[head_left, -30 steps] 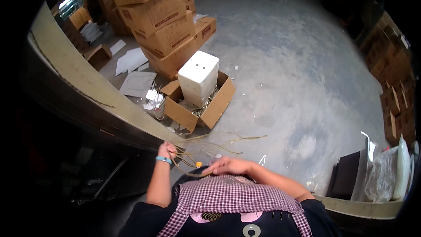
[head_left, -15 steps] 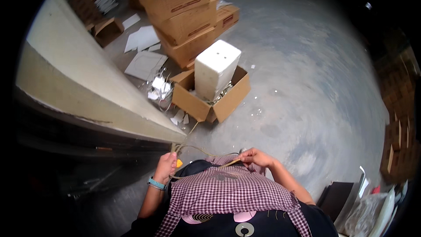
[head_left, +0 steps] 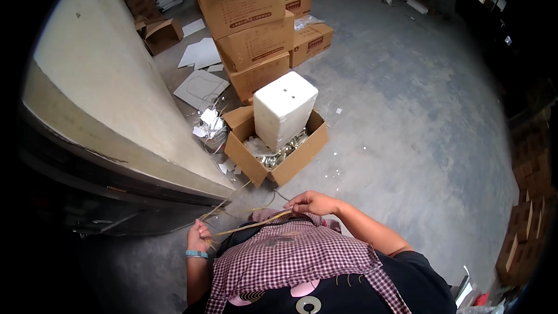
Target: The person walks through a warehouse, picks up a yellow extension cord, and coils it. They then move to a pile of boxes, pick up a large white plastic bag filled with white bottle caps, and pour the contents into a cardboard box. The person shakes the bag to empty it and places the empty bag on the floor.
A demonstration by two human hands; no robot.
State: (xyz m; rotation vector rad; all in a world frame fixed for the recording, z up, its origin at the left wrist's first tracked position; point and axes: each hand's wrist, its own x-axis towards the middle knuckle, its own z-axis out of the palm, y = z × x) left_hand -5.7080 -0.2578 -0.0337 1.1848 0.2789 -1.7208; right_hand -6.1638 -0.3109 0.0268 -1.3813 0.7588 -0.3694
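Observation:
A thin yellowish strap (head_left: 253,225) stretches nearly straight between my two hands, in front of my checked apron (head_left: 302,259). My left hand (head_left: 199,237), with a teal band at the wrist, is closed around one part of it. Strands of the strap also run from this hand toward the near corner of an open cardboard box (head_left: 299,160). My right hand (head_left: 313,202) pinches the strap between thumb and fingers. Inside the box, a white foam block (head_left: 286,107) stands over shiny metal pieces (head_left: 290,152).
Stacked cartons (head_left: 250,9) rise behind the box. A curved pale panel (head_left: 110,99) stands on my left, dark along its lower edge. White sheets (head_left: 200,88) and tangled scraps (head_left: 210,125) lie on the floor. More cartons (head_left: 526,215) line the far right.
My left hand has moved left and lower, and the strap between my hands is straighter. My right hand has shifted slightly left. A small yellow-orange piece by my left hand no longer shows.

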